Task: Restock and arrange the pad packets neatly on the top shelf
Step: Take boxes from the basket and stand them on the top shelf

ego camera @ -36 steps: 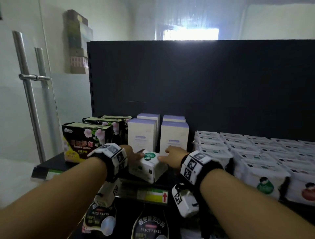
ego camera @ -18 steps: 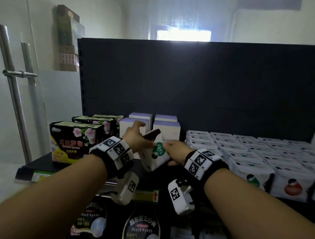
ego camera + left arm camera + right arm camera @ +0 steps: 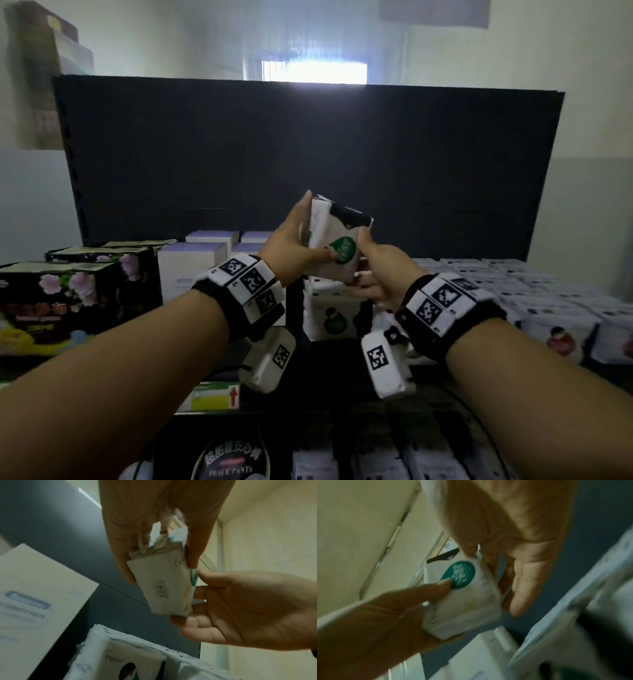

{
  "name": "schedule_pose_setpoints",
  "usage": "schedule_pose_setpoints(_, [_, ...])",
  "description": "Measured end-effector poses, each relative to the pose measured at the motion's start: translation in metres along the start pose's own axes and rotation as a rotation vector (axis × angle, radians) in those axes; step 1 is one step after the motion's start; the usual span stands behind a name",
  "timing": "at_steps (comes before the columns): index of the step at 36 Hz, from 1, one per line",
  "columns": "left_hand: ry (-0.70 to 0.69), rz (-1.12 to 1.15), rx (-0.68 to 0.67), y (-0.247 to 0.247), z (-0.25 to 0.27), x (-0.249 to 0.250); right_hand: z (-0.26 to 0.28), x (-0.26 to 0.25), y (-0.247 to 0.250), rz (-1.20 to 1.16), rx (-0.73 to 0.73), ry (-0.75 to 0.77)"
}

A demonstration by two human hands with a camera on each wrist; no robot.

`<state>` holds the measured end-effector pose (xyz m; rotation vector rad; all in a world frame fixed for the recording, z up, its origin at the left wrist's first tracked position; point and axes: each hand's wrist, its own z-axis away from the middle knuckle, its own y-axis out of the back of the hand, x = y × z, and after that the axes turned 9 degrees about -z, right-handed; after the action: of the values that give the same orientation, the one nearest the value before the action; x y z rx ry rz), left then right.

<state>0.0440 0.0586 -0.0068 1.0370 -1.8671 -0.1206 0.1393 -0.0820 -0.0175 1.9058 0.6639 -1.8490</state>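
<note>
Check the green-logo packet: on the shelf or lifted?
Lifted: the packet is held between the left hand and right hand, above the shelved packet.

Two hands — left (image 3: 291,246) and right (image 3: 380,270) — share one lifted pad packet (image 3: 337,245); four lavender-topped boxes (image 3: 191,270) and three black floral boxes (image 3: 58,294) stand on the shelf.

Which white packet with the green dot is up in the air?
The white pad packet gripped between the left hand and right hand. The matching green-dot packet below stands on the shelf.
</note>
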Motion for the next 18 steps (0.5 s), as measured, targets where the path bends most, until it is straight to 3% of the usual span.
schedule_pose_setpoints(3, [0.063,-0.198,-0.088,-0.003,-0.001,0.0,0.002,-0.003,0.033,0.541,0.054,0.165])
schedule_pose_setpoints(5, [0.105,-0.378,-0.172,-0.005,0.001,-0.003,0.004,-0.001,0.051,0.71,0.037,0.237])
schedule_pose_setpoints(9, [0.077,-0.677,-0.342,-0.013,0.012,-0.012,0.005,0.009,0.074,1.063,-0.05,0.088])
schedule_pose_setpoints(12, [0.066,-0.777,-0.464,-0.02,0.017,-0.016,0.005,0.018,0.077,1.151,-0.104,-0.022])
schedule_pose_setpoints(15, [0.049,-0.904,-0.584,-0.03,0.019,-0.018,0.004,0.022,0.076,1.204,-0.135,-0.033])
schedule_pose_setpoints(18, [0.041,-0.976,-0.604,-0.041,0.02,-0.021,0.007,0.017,0.074,1.306,-0.18,-0.032])
